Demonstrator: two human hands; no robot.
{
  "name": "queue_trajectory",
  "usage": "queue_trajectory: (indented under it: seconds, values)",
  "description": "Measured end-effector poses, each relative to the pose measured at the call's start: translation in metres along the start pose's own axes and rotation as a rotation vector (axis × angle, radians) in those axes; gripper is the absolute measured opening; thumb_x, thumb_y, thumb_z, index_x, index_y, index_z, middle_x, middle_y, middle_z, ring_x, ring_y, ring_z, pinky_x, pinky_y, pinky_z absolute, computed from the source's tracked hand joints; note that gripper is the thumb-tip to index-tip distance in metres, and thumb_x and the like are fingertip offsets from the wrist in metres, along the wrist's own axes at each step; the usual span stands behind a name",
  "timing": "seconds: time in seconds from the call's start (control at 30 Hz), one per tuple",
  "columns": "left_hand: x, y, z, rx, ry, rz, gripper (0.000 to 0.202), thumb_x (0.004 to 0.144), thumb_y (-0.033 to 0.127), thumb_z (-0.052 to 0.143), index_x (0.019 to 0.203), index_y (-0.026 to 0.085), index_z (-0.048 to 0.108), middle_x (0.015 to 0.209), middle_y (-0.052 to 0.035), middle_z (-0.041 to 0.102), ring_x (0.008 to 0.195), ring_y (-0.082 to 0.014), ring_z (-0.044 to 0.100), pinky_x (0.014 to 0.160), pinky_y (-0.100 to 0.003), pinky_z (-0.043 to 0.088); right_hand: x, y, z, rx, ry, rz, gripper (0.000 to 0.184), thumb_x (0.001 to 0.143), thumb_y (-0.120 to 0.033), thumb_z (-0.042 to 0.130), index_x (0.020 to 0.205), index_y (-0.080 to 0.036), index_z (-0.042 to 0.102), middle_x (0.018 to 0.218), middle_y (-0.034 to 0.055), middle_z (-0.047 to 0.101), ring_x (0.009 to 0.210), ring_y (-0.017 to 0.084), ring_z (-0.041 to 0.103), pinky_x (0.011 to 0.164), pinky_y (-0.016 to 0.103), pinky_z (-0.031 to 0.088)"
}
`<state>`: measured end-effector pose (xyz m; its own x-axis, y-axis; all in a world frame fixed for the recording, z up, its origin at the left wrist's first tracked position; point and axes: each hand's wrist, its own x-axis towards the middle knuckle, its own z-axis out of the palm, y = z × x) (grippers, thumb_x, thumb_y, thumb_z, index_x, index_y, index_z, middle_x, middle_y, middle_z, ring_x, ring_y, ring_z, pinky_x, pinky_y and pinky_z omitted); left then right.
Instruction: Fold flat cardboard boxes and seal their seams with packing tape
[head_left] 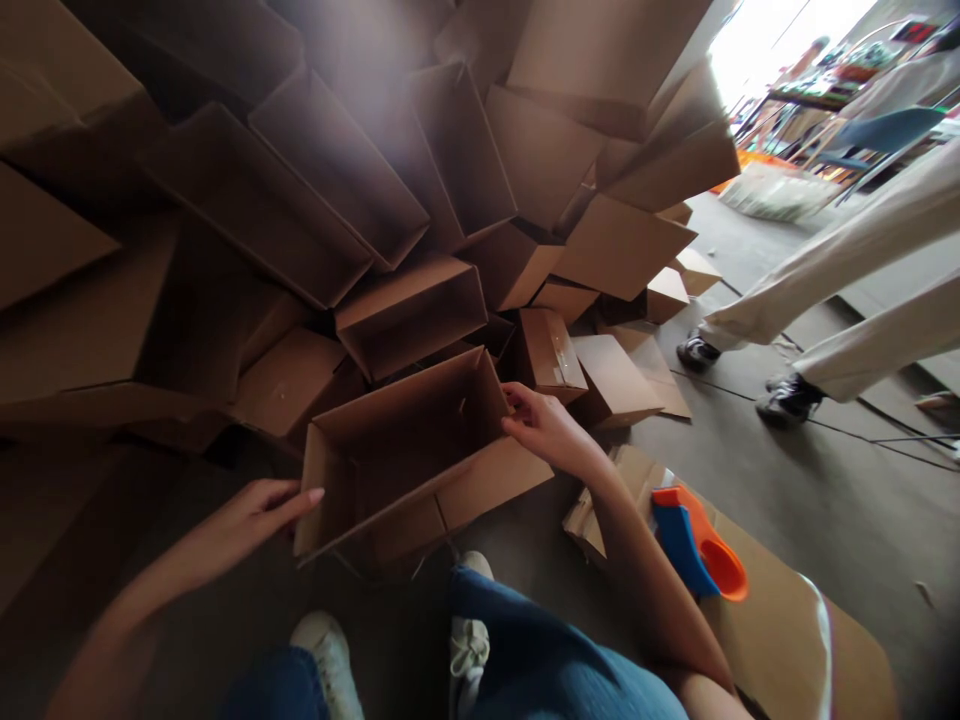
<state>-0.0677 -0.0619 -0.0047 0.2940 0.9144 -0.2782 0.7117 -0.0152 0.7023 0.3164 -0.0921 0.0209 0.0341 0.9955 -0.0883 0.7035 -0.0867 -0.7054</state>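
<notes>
- The open cardboard box [405, 450] stands on the floor [825, 500] directly in front of the person's knees, with its opening turned up and toward the camera.
- The right hand [544, 425] has its fingers curled over the far right rim of the box and is closed on it.
- The left hand [251, 520] lies with its fingers stretched, not closed, and touches the outer left corner of the box.
- In my judgement the box is already unfolded into its shape. Its inside looks empty and its lower flaps hang loose in front. I see no tape on it, so closing seems not yet done.
- A tape dispenser [697, 545], orange and blue, rests on a flat cardboard sheet [787, 630] just beside the right forearm.
- A pile of empty boxes [360, 200] rises close behind and leaves little free room there.
- Another person's legs [847, 290] in light trousers stand well apart to the right.
</notes>
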Motion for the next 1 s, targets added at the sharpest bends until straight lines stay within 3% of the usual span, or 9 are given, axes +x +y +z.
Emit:
queue_trajectory:
  seconds: [0.1, 0.23, 0.5, 0.77, 1.0]
  values:
    - [0.007, 0.010, 0.000, -0.056, -0.123, -0.059, 0.050, 0.078, 0.068, 0.059, 0.055, 0.024, 0.062, 0.057, -0.0004, 0.062, 0.057, -0.0206, 0.061, 0.052, -0.027, 0.048, -0.010, -0.003, -0.018, -0.063, -0.072, -0.030, 0.043, 0.078, -0.014, 0.056, 0.120, -0.019, 0.063, 0.099, 0.0045, 0.074, 0.090, 0.019, 0.070, 0.083, 0.032, 0.050]
    - [0.010, 0.020, 0.007, -0.113, -0.197, -0.114, 0.057, 0.077, 0.075, 0.055, 0.055, 0.022, 0.058, 0.057, -0.0006, 0.058, 0.057, -0.0186, 0.056, 0.054, -0.027, 0.044, -0.020, 0.003, -0.034, -0.110, -0.172, -0.031, 0.036, 0.077, -0.016, 0.059, 0.112, -0.020, 0.063, 0.091, 0.0021, 0.073, 0.088, 0.020, 0.069, 0.081, 0.030, 0.050]
    - [0.015, 0.018, 0.012, -0.144, -0.303, -0.195, 0.063, 0.073, 0.082, 0.057, 0.064, 0.020, 0.059, 0.064, 0.0002, 0.058, 0.061, -0.0161, 0.053, 0.058, -0.027, 0.040, -0.018, 0.007, -0.036, -0.182, -0.232, -0.042, 0.028, 0.077, -0.023, 0.065, 0.105, -0.022, 0.061, 0.085, -0.0010, 0.071, 0.080, 0.019, 0.066, 0.073, 0.029, 0.047]
    - [0.015, 0.022, 0.015, -0.110, -0.309, -0.208, 0.065, 0.072, 0.084, 0.055, 0.067, 0.020, 0.056, 0.063, 0.0011, 0.055, 0.058, -0.0150, 0.049, 0.054, -0.027, 0.036, -0.015, -0.011, -0.036, -0.322, -0.256, -0.010, 0.026, 0.074, -0.022, 0.068, 0.099, -0.023, 0.061, 0.087, -0.0002, 0.071, 0.081, 0.020, 0.064, 0.072, 0.030, 0.045]
    - [0.016, 0.021, 0.019, -0.098, -0.296, -0.169, 0.065, 0.074, 0.084, 0.054, 0.067, 0.020, 0.056, 0.064, 0.0008, 0.055, 0.060, -0.0156, 0.050, 0.056, -0.027, 0.036, -0.014, -0.014, -0.036, -0.390, -0.272, -0.033, 0.030, 0.075, -0.020, 0.071, 0.104, -0.022, 0.065, 0.106, 0.0035, 0.072, 0.100, 0.024, 0.065, 0.084, 0.032, 0.047]
